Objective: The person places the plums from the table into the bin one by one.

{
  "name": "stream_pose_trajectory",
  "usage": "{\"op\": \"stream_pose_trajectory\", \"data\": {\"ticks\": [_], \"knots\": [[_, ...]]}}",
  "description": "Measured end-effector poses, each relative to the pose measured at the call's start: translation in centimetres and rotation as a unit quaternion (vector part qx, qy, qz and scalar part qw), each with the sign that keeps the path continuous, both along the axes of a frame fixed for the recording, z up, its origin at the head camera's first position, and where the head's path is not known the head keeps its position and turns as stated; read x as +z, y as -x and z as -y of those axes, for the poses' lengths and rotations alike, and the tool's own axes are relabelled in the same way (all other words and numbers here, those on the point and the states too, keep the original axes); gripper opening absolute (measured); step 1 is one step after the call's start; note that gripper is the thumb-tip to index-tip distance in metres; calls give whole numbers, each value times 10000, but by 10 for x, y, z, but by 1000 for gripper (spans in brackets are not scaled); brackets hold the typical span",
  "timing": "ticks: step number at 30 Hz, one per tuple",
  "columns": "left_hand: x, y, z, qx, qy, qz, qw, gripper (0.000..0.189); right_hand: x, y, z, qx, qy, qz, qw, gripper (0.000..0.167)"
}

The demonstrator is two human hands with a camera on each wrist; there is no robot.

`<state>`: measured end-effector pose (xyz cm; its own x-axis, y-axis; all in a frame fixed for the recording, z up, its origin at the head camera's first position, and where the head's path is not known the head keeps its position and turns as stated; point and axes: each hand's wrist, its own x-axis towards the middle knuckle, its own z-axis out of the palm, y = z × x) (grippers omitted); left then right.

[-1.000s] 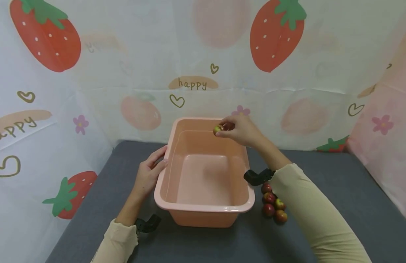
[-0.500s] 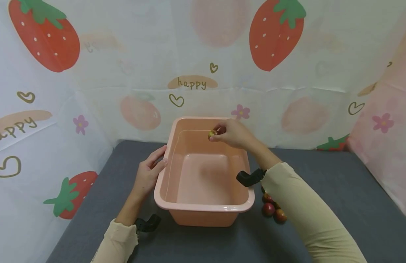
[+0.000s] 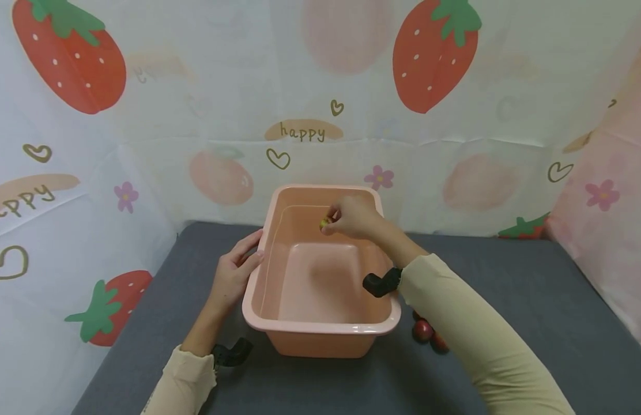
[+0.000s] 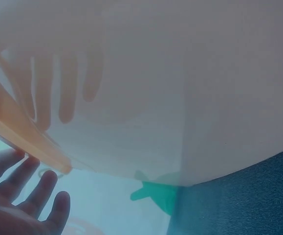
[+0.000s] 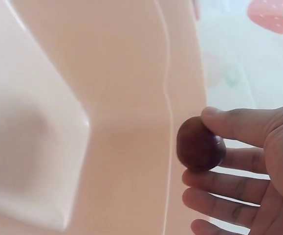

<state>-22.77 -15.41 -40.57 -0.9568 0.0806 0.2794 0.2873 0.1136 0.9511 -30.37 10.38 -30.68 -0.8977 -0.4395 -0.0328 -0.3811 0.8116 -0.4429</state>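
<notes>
Shift since 1.0 s ago: right hand (image 3: pixel 354 218) and its fruit (image 3: pixel 324 223) have travelled leftward and a little nearer the person; left hand (image 3: pixel 234 275) unmoved.
Sleeves: two cream cuffs, left sleeve (image 3: pixel 183 377) and right sleeve (image 3: pixel 481 334), reach in from the near edge; a black wrist mount (image 3: pixel 383 282) juts from the right one, over the basin's side.
Loose fruits (image 3: pixel 422 331): dark red, on the grey table (image 3: pixel 471 253) just right of the basin; right sleeve covers part of the group, so I cannot count them.
Left grip: fingers apart and loosely extended, laid against the left rim of the pink basin (image 3: pixel 320 328); not clamped.
Right grip: clamped on one fruit, thumb on one side, fingers on the other; the lower fingers stand spaced apart.
Held fruit: over the basin, toward its far end; dark red seen from the wrist, yellow-green patch seen from the head. Height above the floor: cannot tell.
Backdrop (image 3: pixel 419 155): pale cloth printed with strawberries, hearts, "happy".
</notes>
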Motion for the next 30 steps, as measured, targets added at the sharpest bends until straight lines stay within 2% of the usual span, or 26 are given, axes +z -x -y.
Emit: {"op": "stream_pose_trajectory", "data": {"ticks": [8,12,17,20,30], "knots": [[1,0,1,43,-54,-28,10000,47,-6,0,6,86,-530,184,9984,15],[0,1,1,-24,-62,-28,10000,47,-12,0,6,69,-878,123,9960,15],[-1,2,0,-89,-69,-65,9999,48,-19,-1,5,255,-1234,160,9919,32],[-1,2,-1,-75,-30,-112,9999,48,-21,-3,6,332,-1254,380,9908,41],[-1,1,-1,42,7,-28,10000,47,-25,0,9,244,-1622,626,9845,40]]}}
